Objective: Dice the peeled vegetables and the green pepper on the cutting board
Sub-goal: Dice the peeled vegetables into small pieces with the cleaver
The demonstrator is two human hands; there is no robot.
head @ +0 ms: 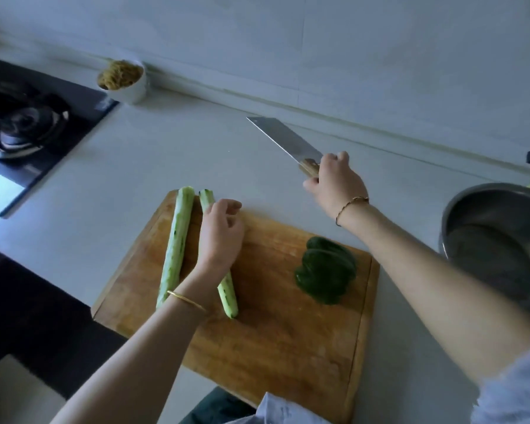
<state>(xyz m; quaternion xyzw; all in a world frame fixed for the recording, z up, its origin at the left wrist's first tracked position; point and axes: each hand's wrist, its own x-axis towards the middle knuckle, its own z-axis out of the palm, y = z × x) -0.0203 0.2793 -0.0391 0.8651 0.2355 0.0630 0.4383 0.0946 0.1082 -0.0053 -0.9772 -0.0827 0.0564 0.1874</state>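
Note:
Two long peeled pale-green vegetables lie side by side on the left part of the wooden cutting board (276, 332). The left one (176, 249) is bare. My left hand (222, 234) hovers over or rests on the right one (228, 296), fingers loosely curled, hiding its middle. A dark green pepper (326, 269) sits on the board's right side. My right hand (337, 179) grips the wooden handle of a cleaver (285, 140), raised beyond the board's far edge with the blade pointing away to the left.
A steel bowl (459, 215) stands right of the board. A white bowl of brownish food (121, 79) sits by the back wall. A black gas stove (28, 123) fills the far left. The dark counter edge runs along the lower left.

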